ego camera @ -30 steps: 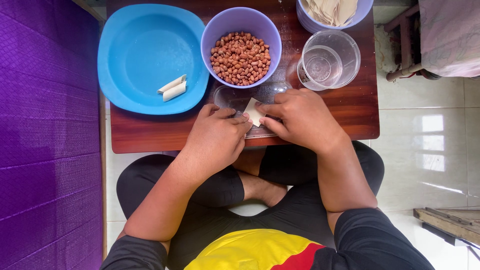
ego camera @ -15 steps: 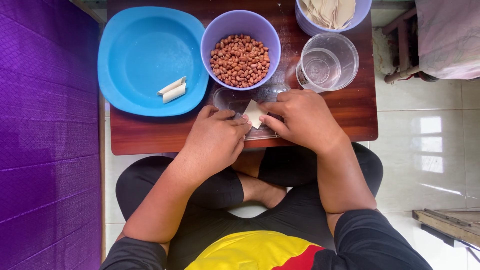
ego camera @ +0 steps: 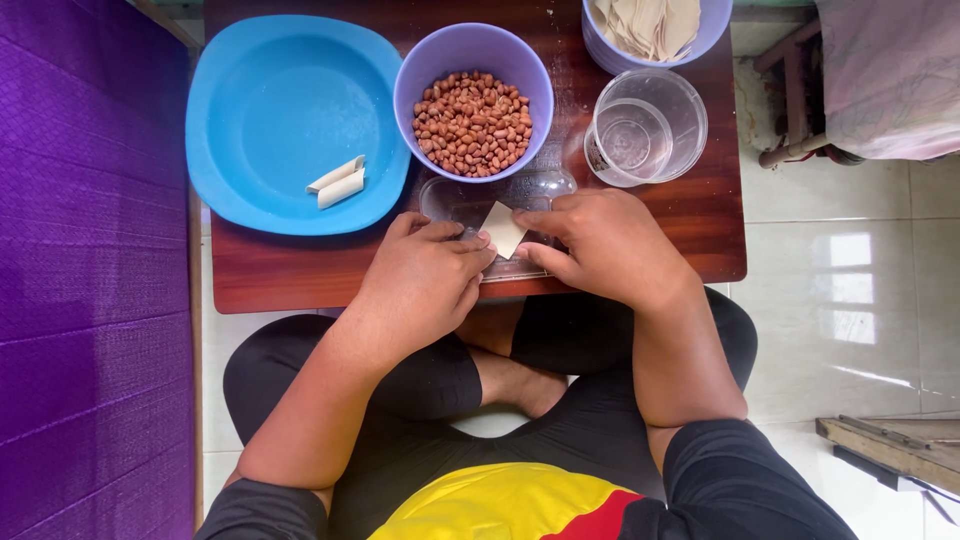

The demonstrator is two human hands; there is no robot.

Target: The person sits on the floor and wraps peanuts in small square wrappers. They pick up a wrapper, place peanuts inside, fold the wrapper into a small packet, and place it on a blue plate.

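Note:
My left hand and my right hand meet over a clear plastic tray at the front of a low wooden table. Both pinch a small pale pastry wrapper between their fingertips. Just behind the tray stands a purple bowl full of peanuts. A blue plate at the left holds two rolled wrappers.
A clear glass cup stands right of the peanut bowl. A second purple bowl with stacked wrappers sits at the back right. A purple mat lies to the left, tiled floor and a wooden stool to the right.
Both hands stay at the tray with the wrapper; the fingers have shifted slightly on it. Nothing else has moved.

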